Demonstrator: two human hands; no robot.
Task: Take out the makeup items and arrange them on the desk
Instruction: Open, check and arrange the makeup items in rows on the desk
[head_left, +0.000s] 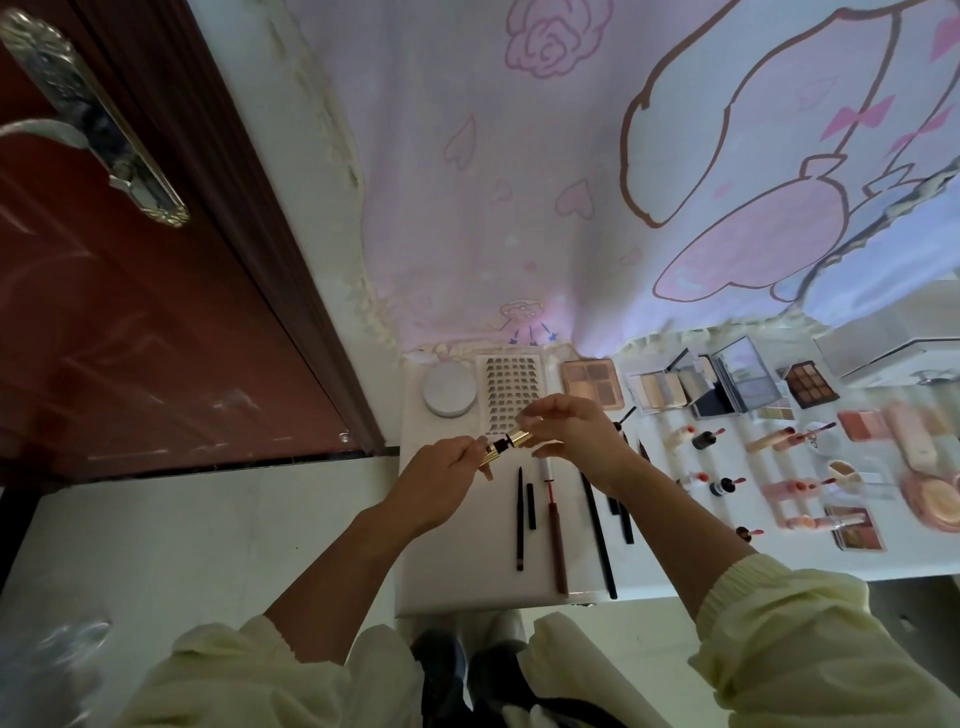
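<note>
- Lipstick tube (493, 453), shiny and gold, is up in the air over the left end of the white desk (467, 587).
- Left hand (441, 480) grips its bottom.
- Right hand (569, 428) pinches its gold cap (520, 438); a black middle shows between.
- Thin dark pencils (520, 519) lie on the desk below.

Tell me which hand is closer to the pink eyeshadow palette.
Right. The right hand sits just in front of the palette; the left hand is farther off to its left. Both hold a gold lipstick.
</note>
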